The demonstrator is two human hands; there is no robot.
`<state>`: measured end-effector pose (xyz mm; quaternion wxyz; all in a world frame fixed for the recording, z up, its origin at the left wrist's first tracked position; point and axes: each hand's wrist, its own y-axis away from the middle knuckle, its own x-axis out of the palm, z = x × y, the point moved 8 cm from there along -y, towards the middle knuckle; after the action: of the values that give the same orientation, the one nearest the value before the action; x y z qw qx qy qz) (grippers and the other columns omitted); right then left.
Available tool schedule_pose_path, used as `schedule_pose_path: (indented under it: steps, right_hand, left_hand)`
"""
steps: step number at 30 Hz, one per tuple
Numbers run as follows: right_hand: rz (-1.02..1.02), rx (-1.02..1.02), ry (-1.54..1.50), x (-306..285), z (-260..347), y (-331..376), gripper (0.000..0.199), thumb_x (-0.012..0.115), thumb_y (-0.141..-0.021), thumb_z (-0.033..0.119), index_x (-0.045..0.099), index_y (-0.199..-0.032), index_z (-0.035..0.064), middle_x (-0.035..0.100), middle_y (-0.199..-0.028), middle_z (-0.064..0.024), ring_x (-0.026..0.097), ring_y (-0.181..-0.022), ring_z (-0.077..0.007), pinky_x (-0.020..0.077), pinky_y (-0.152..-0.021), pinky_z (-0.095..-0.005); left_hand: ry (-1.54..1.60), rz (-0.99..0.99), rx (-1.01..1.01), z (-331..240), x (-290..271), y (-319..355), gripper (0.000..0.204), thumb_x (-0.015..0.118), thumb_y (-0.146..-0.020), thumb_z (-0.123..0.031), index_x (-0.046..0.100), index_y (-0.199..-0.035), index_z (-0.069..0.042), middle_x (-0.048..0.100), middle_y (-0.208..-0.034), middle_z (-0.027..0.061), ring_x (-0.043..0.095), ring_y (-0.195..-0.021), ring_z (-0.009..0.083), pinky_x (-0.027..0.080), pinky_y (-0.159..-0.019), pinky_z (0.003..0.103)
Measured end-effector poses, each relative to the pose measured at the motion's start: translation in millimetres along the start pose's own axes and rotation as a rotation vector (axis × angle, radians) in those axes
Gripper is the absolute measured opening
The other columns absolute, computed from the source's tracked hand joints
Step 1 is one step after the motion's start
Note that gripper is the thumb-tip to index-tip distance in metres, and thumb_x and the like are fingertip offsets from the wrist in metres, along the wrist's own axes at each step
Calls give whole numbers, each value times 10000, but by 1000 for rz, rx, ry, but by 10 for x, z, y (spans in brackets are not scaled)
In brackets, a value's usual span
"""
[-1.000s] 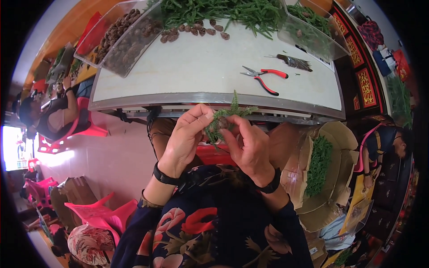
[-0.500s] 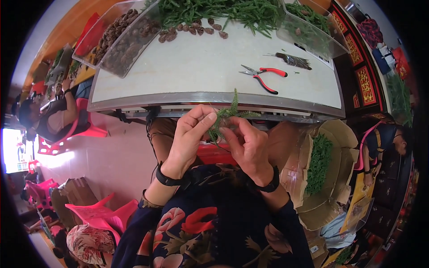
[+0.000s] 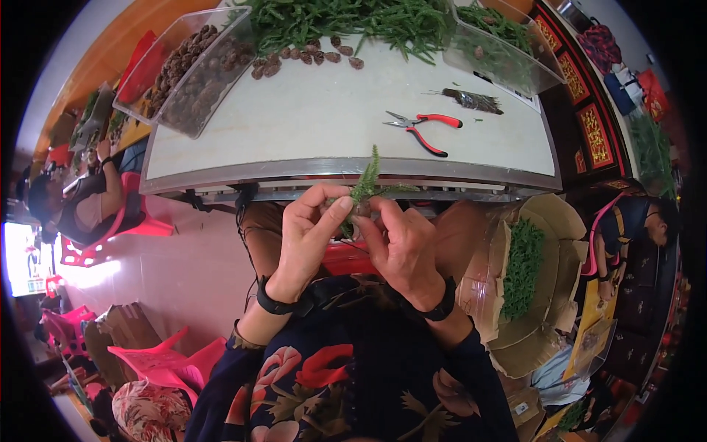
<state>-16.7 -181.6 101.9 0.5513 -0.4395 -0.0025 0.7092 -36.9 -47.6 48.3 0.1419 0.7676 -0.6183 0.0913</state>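
Note:
In front of the table's near edge, my left hand [image 3: 309, 230] pinches a small green artificial pine sprig [image 3: 368, 175] between thumb and forefinger. From the other side my right hand [image 3: 401, 239] closes its thumb and fingers on the same sprig, low on its stems. One frond points up and another sticks out to the right. Partly hidden by my fingers, its base may hold something small that I cannot make out. Beyond my hands, red-and-black-handled pliers [image 3: 428, 132] lie slightly open on the white table [image 3: 309, 121], with a bundle of dark wire-like stems [image 3: 475, 102] behind them.
Loose pine cones [image 3: 333, 57] lie before a heap of green sprigs [image 3: 346, 26]. Clear bins hold cones [image 3: 193, 96] at left and greenery [image 3: 508, 55] at right. A cardboard box [image 3: 563, 295] of greenery [image 3: 523, 269] stands by my right arm. Pink chairs [image 3: 166, 361] and other people surround me.
The sprig has turned a little between my fingers, its upright frond now leaning right. My right fingers have moved closer to my left. The whole view has shifted slightly.

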Motion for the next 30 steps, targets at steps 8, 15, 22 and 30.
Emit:
schedule_pose_path:
  steps: [8, 15, 22, 30]
  right_hand:
    - [-5, -1, -18, 11, -23, 20, 162, 717, -821, 120, 634, -949, 64, 602, -605, -50, 530, -503, -243, 414, -492, -352]
    - [2, -10, -53, 2, -6, 30, 147, 709, -823, 109, 627, -932, 56, 619, -605, -37, 548, -506, -239, 418, -496, -352]
    - [21, -18, -47, 21, -12, 10, 155, 706, -817, 92, 624, -945, 61, 622, -596, -22, 554, -504, -235, 422, -505, -345]
    - [9, -14, -31, 34, -43, -2, 178, 707, -812, 80, 629, -971, 64, 608, -606, -45, 548, -512, -245, 423, -499, -348]
  left_hand:
    - [-72, -45, 103, -76, 43, 23, 126, 632, -936, -87, 643, -1021, 6, 626, -815, -24, 487, -673, 5, 378, -576, 162]
    - [-132, -39, 105, -35, 13, 27, 105, 624, -937, -69, 649, -997, 12, 622, -815, -25, 495, -676, 14, 390, -577, 167]
    - [-71, -77, 144, -100, 74, 27, 106, 611, -942, -68, 650, -985, 21, 600, -810, -25, 526, -685, 34, 426, -578, 185]
    - [-194, -86, 247, -127, 88, -4, 121, 607, -942, -73, 652, -980, 34, 574, -827, 10, 544, -670, 63, 436, -562, 196]
